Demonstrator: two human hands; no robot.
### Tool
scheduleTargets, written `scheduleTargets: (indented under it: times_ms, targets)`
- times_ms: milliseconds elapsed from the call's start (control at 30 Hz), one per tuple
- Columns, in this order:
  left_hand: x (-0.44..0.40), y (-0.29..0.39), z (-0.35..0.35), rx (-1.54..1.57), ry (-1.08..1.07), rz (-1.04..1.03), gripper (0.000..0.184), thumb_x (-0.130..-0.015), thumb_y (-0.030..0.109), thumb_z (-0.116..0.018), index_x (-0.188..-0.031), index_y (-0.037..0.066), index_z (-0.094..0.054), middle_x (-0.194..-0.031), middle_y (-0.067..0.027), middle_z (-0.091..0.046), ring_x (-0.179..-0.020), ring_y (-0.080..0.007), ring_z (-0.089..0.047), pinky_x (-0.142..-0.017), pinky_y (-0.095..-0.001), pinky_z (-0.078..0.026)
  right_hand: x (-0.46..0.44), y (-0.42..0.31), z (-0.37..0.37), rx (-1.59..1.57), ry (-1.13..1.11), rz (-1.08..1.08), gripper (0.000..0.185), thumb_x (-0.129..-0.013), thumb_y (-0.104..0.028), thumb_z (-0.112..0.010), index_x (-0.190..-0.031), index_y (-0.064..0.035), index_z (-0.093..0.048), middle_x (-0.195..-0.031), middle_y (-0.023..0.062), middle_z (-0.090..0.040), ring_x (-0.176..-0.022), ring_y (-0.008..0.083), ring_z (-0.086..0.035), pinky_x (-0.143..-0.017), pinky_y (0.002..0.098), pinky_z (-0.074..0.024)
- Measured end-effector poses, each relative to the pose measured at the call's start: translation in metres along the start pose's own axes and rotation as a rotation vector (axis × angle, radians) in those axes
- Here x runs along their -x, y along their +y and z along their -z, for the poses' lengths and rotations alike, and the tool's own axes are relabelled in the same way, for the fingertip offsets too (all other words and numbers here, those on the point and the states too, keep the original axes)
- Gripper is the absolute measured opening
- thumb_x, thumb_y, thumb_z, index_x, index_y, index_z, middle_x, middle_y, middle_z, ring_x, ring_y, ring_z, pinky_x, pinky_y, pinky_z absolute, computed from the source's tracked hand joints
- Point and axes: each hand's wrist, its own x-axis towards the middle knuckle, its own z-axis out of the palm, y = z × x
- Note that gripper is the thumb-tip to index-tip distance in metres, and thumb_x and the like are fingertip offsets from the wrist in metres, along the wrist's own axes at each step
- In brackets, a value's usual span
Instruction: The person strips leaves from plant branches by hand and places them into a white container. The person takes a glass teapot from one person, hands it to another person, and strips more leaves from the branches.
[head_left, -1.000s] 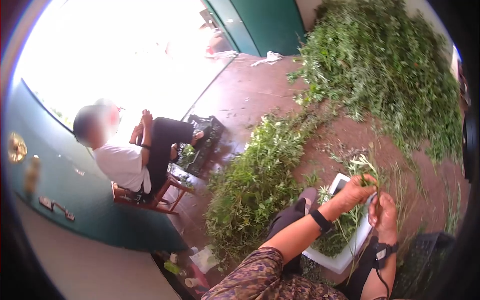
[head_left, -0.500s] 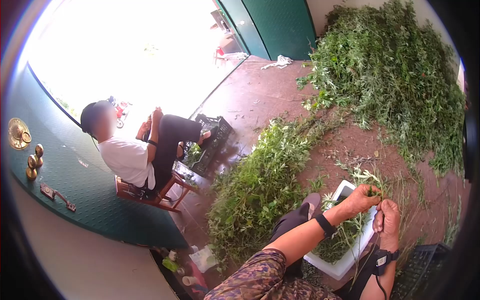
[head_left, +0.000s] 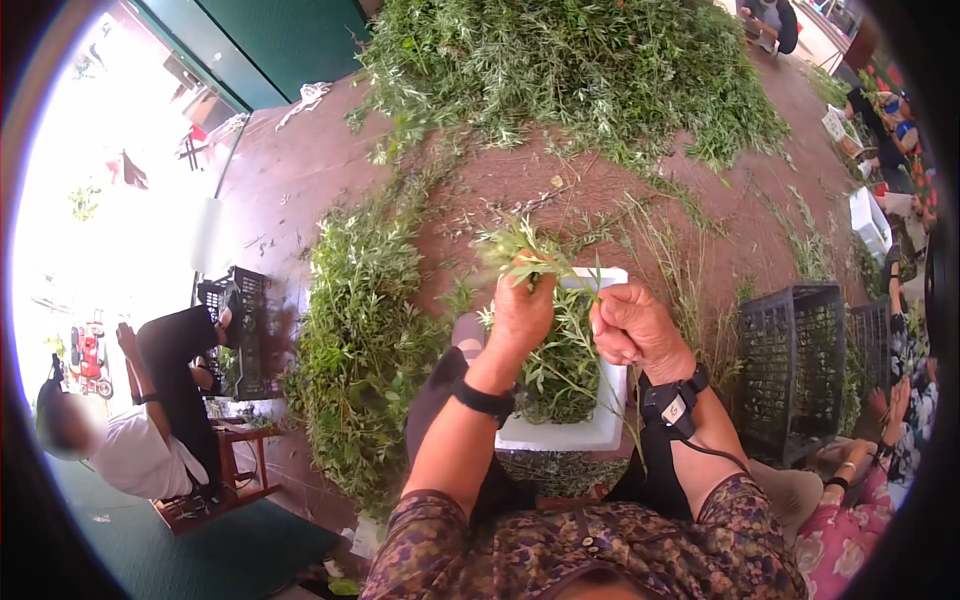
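Note:
My left hand (head_left: 522, 312) is closed around the leafy upper part of a green sprig (head_left: 530, 243), whose top is blurred. To its right, my right hand (head_left: 636, 325) pinches the thin stem of the same sprig, and the stem's lower end hangs below it. Beneath both hands stands a white foam box (head_left: 612, 405) with cut green leaves (head_left: 560, 385) inside. Part of the box is hidden by my hands and forearms. A black band is on each wrist.
A large heap of plants (head_left: 570, 75) lies ahead, and a smaller pile (head_left: 360, 340) is left of the box. At right stands a black crate (head_left: 790, 365), with people beyond. A seated person (head_left: 150, 445) is at left beside another crate (head_left: 250, 335).
The view has swung right, bringing the right-hand crate and more people into sight. My hands have moved somewhat apart along the sprig, both still holding it.

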Motion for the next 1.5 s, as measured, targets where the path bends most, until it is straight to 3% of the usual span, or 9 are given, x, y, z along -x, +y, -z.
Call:
scheduleTargets:
  times_ms: [167,400,700,800,933,1033,1167,1267,1500]
  targets:
    - [0.006,0.028,0.01,0.719,-0.241,0.475,0.008,-0.085,0.001,-0.05,-0.092,0.002,-0.053,-0.076,-0.0057,-0.056,-0.06,-0.0122,-0.049,-0.049,-0.0267,-0.04,-0.002,-0.005,-0.007,0.147,0.147,0.014,0.028,-0.089,-0.024,-0.056,-0.08,0.0022,-0.06,-0.043,0.0026,-0.047,-0.032,0.0063,-0.036,-0.031,0.0201,-0.0283]
    - [0.001,0.038,0.013,0.995,-0.289,0.397,0.022,-0.081,0.014,-0.064,-0.093,-0.001,-0.054,-0.075,-0.0099,-0.058,-0.057,-0.0128,-0.049,-0.047,-0.0261,-0.039,-0.002,-0.006,-0.001,0.166,0.152,-0.002,0.026,-0.09,-0.022,-0.055,-0.081,0.0018,-0.061,-0.047,0.0011,-0.049,-0.034,0.0039,-0.037,-0.032,0.0184,-0.0291]
    - [0.005,0.039,0.009,0.298,-0.162,0.375,0.002,-0.08,0.002,-0.06,-0.081,0.003,-0.058,-0.065,-0.001,-0.059,-0.055,-0.0049,-0.047,-0.047,-0.0212,-0.038,-0.002,-0.007,-0.005,0.227,0.151,-0.018,0.027,-0.089,-0.023,-0.057,-0.079,0.0015,-0.06,-0.047,0.0008,-0.05,-0.034,0.0038,-0.039,-0.032,0.0179,-0.0289]
    - [0.008,0.028,-0.002,-0.021,-0.018,0.039,0.005,-0.079,-0.002,-0.055,-0.078,0.003,-0.056,-0.061,-0.0013,-0.055,-0.054,-0.0053,-0.044,-0.048,-0.0228,-0.038,0.0,-0.004,-0.006,0.219,0.089,0.001,0.029,-0.089,-0.025,-0.057,-0.078,0.0019,-0.06,-0.047,0.0016,-0.05,-0.034,0.0041,-0.039,-0.032,0.0178,-0.0285]
    - [0.003,0.02,0.004,0.237,0.039,0.219,0.007,-0.082,-0.002,-0.052,-0.079,0.004,-0.054,-0.062,-0.0005,-0.052,-0.047,-0.0067,-0.043,-0.042,-0.0217,-0.034,0.004,-0.002,0.0,0.078,0.0,0.013,0.032,-0.09,-0.027,-0.055,-0.079,0.0026,-0.059,-0.047,0.0033,-0.051,-0.032,0.0047,-0.038,-0.032,0.018,-0.0281]
    - [0.007,0.037,-0.002,0.705,-0.088,0.459,0.02,-0.081,-0.001,-0.053,-0.1,0.003,-0.055,-0.069,-0.0041,-0.054,-0.049,-0.0091,-0.044,-0.043,-0.0226,-0.035,0.003,-0.001,0.006,-0.046,-0.07,0.007,0.033,-0.091,-0.028,-0.053,-0.081,0.003,-0.058,-0.047,0.0039,-0.05,-0.031,0.0052,-0.037,-0.032,0.0184,-0.0284]
    - [0.002,0.046,0.007,0.946,-0.216,0.467,0.047,-0.082,0.009,-0.062,-0.124,0.003,-0.044,-0.076,-0.0052,-0.055,-0.055,-0.0085,-0.044,-0.047,-0.0207,-0.035,0.005,0.0,0.006,-0.154,-0.101,-0.015,0.033,-0.093,-0.028,-0.05,-0.083,0.0031,-0.058,-0.046,0.0039,-0.049,-0.03,0.0055,-0.036,-0.031,0.0191,-0.0294]
    - [0.004,0.04,0.01,1.017,-0.331,0.365,0.051,-0.08,0.012,-0.064,-0.125,0.001,-0.042,-0.076,-0.0052,-0.055,-0.054,-0.0091,-0.044,-0.047,-0.0209,-0.034,0.003,-0.003,0.005,-0.18,-0.12,-0.044,0.031,-0.092,-0.024,-0.051,-0.083,0.0043,-0.058,-0.045,0.0058,-0.049,-0.029,0.0071,-0.036,-0.029,0.0218,-0.0282]
    - [0.008,0.04,0.009,0.771,-0.186,0.431,0.018,-0.081,0.01,-0.063,-0.095,0.0,-0.059,-0.066,-0.0019,-0.054,-0.05,-0.0077,-0.044,-0.045,-0.0207,-0.035,0.002,-0.001,0.003,-0.181,-0.13,-0.085,0.033,-0.093,-0.027,-0.05,-0.082,0.0032,-0.057,-0.046,0.0041,-0.05,-0.029,0.0055,-0.036,-0.03,0.019,-0.0294]
